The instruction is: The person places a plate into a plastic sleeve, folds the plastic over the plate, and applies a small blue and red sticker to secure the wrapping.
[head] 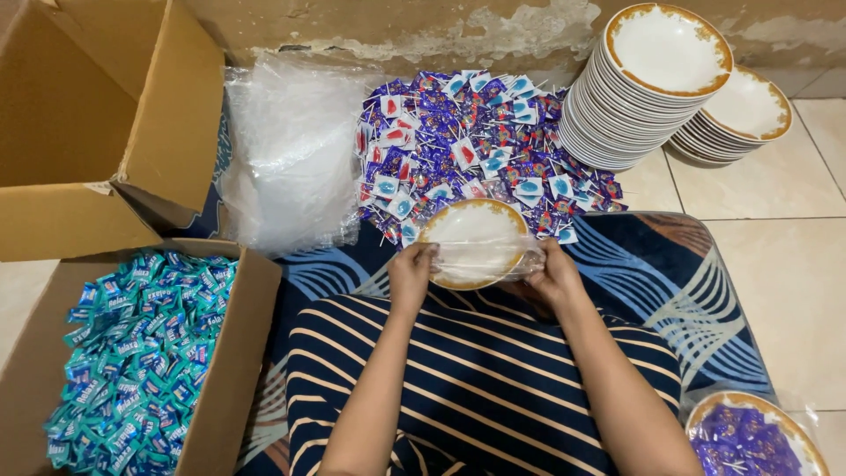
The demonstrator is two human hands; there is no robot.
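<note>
- Bright, even light from above; shadows are soft and faint.
- Mild glare on the clear plastic bags (291, 150).
- Slight wide-angle bending at the edges; focus sharp throughout.

Open cardboard box (238, 353) of teal sweets (132, 353), empty carton (106, 123), clear plastic bags (286, 150), heap of purple lollipops (467, 141), two plate stacks (617, 115), filled plate (758, 436), tiled floor (784, 264).
</note>
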